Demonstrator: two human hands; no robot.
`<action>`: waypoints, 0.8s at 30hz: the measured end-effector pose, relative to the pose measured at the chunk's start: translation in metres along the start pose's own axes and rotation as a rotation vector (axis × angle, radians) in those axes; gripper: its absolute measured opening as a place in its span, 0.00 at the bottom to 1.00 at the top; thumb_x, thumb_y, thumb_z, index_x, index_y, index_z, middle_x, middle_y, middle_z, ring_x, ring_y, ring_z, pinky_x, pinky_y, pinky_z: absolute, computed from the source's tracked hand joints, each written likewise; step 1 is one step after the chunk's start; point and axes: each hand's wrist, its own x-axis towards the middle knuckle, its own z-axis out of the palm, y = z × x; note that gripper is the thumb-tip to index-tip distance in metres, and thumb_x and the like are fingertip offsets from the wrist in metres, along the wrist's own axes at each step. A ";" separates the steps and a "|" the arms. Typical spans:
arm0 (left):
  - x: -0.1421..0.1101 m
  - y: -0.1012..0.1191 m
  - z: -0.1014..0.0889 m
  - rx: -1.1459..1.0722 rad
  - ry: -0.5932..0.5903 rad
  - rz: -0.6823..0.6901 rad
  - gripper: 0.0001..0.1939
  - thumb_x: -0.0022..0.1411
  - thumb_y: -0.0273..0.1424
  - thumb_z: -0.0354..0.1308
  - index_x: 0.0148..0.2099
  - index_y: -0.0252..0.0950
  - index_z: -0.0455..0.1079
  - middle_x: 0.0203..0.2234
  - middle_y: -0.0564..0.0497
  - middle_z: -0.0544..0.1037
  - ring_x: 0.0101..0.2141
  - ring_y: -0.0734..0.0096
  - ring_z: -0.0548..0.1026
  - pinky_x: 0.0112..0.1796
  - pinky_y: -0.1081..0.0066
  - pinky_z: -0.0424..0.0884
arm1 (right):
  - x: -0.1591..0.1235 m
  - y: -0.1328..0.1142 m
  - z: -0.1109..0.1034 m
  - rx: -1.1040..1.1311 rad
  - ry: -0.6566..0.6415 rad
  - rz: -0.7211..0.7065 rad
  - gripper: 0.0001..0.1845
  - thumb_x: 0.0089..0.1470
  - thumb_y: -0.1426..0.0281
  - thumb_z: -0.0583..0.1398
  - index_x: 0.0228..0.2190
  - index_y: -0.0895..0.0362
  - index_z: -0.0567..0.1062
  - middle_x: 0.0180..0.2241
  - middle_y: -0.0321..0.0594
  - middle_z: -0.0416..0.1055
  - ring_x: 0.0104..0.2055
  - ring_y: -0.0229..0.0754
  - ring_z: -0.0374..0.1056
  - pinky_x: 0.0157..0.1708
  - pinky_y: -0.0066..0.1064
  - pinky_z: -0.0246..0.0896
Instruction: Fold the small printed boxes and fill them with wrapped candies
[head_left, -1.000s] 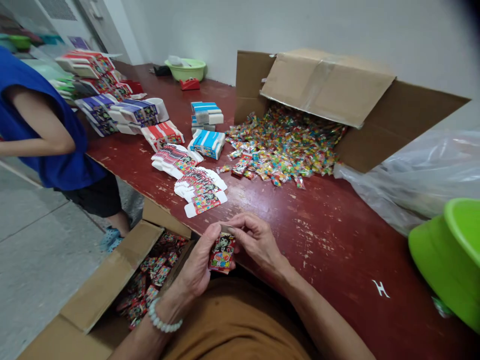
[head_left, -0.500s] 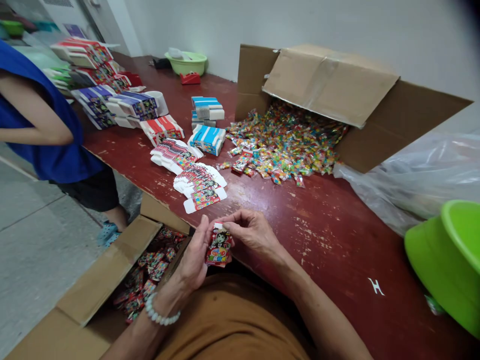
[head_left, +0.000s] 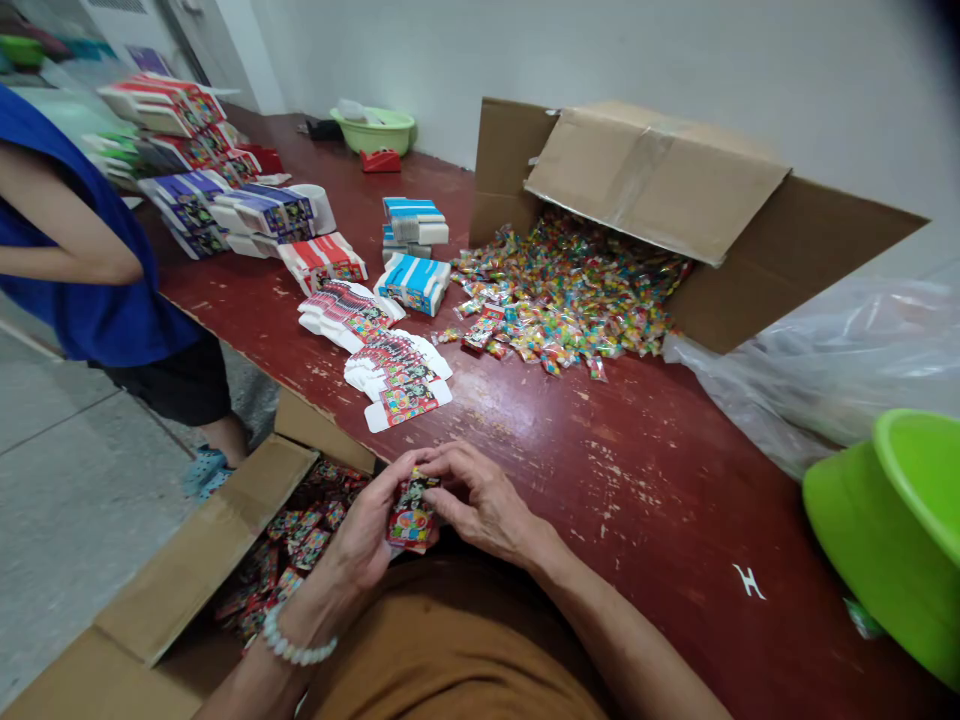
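Between my two hands, close to my body at the table's front edge, is a small printed candy box, red with a dark figure and bright round shapes. My left hand wraps round its left side and back. My right hand grips the top and right edge, thumb on the printed face. Just beyond lie fanned flat printed cartons with white flaps. Under my left forearm an open cardboard box holds many small filled boxes.
A tipped cardboard carton spills wrapped candies onto the red table. Carton bundles stand at left. A green tub and plastic sheeting are at right. A co-worker in blue stands at far left.
The white flap at the candy box's top no longer shows. My right fingers have closed over the top, and both hands with the box have shifted slightly left and down.
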 end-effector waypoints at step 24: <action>0.044 0.034 -0.049 0.637 0.368 0.445 0.24 0.44 0.51 0.67 0.26 0.38 0.62 0.18 0.57 0.68 0.20 0.75 0.64 0.23 0.75 0.57 | 0.023 0.050 -0.019 0.163 0.358 0.532 0.22 0.53 0.59 0.61 0.48 0.57 0.72 0.40 0.42 0.78 0.30 0.39 0.72 0.28 0.30 0.67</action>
